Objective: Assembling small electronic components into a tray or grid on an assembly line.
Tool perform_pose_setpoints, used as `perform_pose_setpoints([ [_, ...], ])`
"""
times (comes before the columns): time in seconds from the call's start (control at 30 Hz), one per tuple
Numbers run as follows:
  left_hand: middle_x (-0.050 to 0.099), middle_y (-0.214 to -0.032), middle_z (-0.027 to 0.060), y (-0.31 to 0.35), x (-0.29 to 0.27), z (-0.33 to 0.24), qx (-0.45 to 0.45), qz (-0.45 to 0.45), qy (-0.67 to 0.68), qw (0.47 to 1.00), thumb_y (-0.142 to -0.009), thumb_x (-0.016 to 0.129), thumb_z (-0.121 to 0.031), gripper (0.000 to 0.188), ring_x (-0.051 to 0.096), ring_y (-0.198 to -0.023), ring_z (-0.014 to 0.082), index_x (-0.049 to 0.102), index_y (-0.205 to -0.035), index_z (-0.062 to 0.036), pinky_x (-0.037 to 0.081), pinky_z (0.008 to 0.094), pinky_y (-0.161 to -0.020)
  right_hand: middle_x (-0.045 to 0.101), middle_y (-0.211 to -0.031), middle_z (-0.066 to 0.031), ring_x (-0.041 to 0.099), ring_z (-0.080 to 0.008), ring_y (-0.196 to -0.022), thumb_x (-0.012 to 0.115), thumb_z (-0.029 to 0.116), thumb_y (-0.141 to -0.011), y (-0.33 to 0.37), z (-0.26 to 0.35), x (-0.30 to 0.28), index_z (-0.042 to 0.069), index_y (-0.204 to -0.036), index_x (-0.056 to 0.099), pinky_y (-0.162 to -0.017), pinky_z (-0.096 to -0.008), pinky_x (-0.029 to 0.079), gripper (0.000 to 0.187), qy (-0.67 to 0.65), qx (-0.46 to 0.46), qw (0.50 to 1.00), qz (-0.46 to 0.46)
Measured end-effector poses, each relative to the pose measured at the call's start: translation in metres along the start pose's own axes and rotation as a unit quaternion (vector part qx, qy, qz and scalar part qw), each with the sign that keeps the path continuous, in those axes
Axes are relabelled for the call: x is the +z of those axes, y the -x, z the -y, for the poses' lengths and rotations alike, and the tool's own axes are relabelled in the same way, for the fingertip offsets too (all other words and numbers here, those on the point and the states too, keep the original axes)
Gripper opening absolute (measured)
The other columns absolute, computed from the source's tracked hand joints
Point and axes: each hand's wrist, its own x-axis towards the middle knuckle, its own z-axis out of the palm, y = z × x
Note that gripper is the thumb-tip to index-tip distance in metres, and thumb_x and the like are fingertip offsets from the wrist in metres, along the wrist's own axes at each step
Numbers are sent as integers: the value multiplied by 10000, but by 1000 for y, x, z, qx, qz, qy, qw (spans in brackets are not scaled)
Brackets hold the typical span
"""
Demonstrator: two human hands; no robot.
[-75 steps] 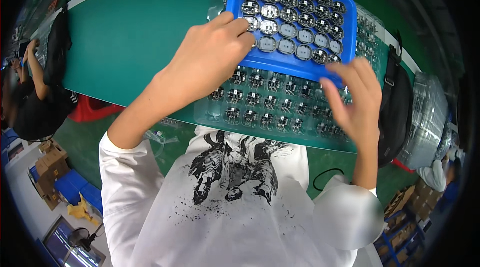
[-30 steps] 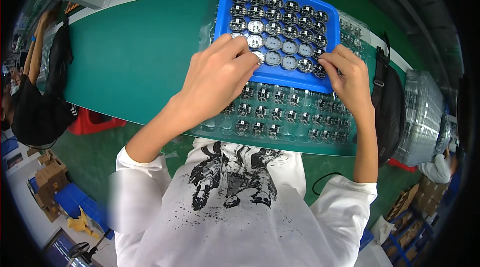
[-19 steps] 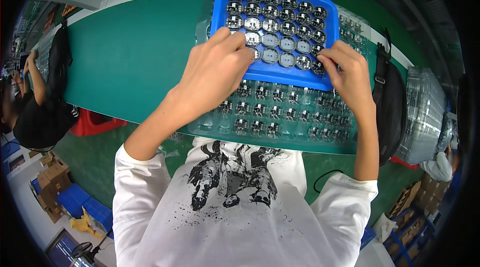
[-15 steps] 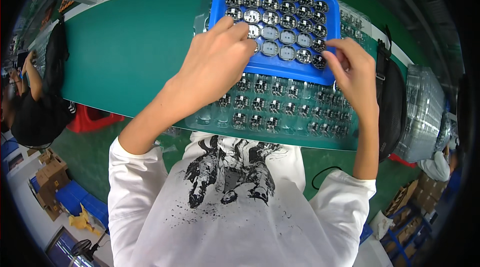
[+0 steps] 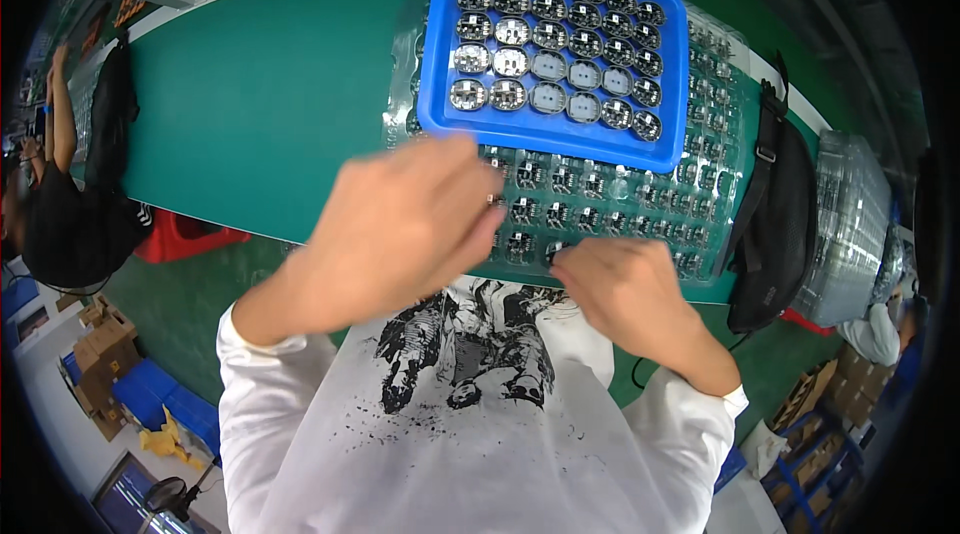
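A green tabletop (image 5: pixel 250 104) crosses the scene, with cardboard boxes (image 5: pixel 108 349) on the floor at near left. On its near side lies a clear compartmented plastic tray (image 5: pixel 618 189) of small circuit boards (image 5: pixel 560 214); a blue tray (image 5: pixel 560 137) rests over its far part, holding 5 rows of 6 rounded casings (image 5: pixel 550 34), 5 of them pale grey inside. To the right sits a black bag (image 5: pixel 790 234), with stacked clear trays (image 5: pixel 850 234) beyond; at far left is a co-worker (image 5: pixel 75 244) in a dark top. The right hand (image 5: pixel 635 294) reaches across the table's near edge, fingertips bunched at a circuit board in the near row; I cannot tell if they grip it. The left hand (image 5: pixel 400 229), blurred, hangs near the clear tray's left side, fingers curled, any pinch unclear. Compared with 0.5 s ago, both hands have come nearer from the blue tray, uncovering its left column of casings.
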Motion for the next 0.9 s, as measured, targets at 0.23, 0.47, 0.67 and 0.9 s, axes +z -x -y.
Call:
perform_pose_setpoints([
  [0.23, 494, -806, 65, 57, 52, -9, -2, 118, -18, 993, -753, 703, -123, 208, 555, -735, 215, 610, -902, -13, 462, 344, -520, 619, -783, -123, 591, -246, -665, 674, -71, -766, -48, -51, -50, -43, -852, 645, -584, -301, 457, 95, 45, -7, 968, -247],
  [0.47, 471, -777, 61, 43, 39, -4, 44, 28, 2, 999, -623, 652, -49, 144, 528, -730, 201, 554, -727, -41, 477, 303, -520, 606, -791, -104, 601, -243, -694, 678, -25, -782, -60, -71, -42, -17, -856, 664, -592, -332, 471, 76, 121, 25, 964, -237],
  [0.67, 520, -799, 35, 6, 26, 13, 69, -131, -15, 989, -680, 656, -58, 115, 524, -779, 207, 606, -783, -69, 469, 299, -518, 592, -774, -77, 583, -256, -723, 696, 23, -772, -68, -70, -39, 11, -818, 661, -590, -363, 467, 59, 171, 7, 954, -244],
  [0.9, 536, -789, 63, -51, 44, 30, 82, -153, -73, 982, -665, 631, -23, 63, 522, -800, 230, 607, -723, -29, 488, 337, -623, 576, -764, -73, 569, -251, -728, 700, 14, -735, -65, -76, -34, 15, -806, 653, -584, -370, 466, 86, 181, 0, 953, -243],
])
